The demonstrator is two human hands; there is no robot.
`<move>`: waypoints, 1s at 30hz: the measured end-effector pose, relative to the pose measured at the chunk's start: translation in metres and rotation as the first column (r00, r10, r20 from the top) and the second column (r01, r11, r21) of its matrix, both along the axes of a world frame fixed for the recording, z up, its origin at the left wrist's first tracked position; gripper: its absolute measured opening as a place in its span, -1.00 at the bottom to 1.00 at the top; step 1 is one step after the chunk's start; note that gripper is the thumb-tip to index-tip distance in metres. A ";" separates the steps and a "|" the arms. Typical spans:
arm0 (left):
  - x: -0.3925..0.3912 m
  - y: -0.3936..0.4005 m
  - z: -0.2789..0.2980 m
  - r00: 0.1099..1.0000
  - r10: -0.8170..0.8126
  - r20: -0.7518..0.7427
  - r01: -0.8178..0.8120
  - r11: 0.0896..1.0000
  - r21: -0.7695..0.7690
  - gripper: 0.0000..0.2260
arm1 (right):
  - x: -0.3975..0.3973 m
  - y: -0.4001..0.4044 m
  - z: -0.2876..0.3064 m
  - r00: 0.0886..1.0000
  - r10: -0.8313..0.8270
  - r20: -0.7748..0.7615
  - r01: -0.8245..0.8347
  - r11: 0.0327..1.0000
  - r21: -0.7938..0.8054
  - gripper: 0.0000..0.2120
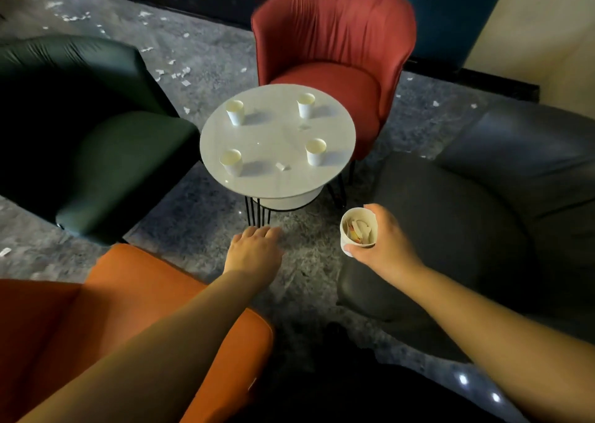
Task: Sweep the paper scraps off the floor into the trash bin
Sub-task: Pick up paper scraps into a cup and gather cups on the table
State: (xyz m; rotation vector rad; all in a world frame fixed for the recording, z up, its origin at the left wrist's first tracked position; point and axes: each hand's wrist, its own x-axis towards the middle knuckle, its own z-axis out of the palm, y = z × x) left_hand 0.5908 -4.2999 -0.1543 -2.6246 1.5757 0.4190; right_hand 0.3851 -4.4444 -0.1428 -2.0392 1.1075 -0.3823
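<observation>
The right hand grips a paper cup holding a few scraps, while the left hand reaches forward and down with fingers relaxed, holding nothing, just short of the round counter. On that counter stand four more cups and a scrap or two. Most paper scraps lie scattered on the grey floor beyond the green chair, well apart from both hands. No trash bin or broom is in view, so I judge the task barely begun.

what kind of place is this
Probably a lounge or cafe seating corner: upholstered chairs like the red armchair ring a small round table set with paper cups, with paper scraps littering the floor.
</observation>
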 end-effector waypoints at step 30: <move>0.293 -0.205 -0.058 0.989 0.141 -0.032 -0.136 0.982 0.132 -0.35 | 0.256 -0.241 -0.051 0.994 -0.106 -0.011 0.106 0.994 -0.004 -0.23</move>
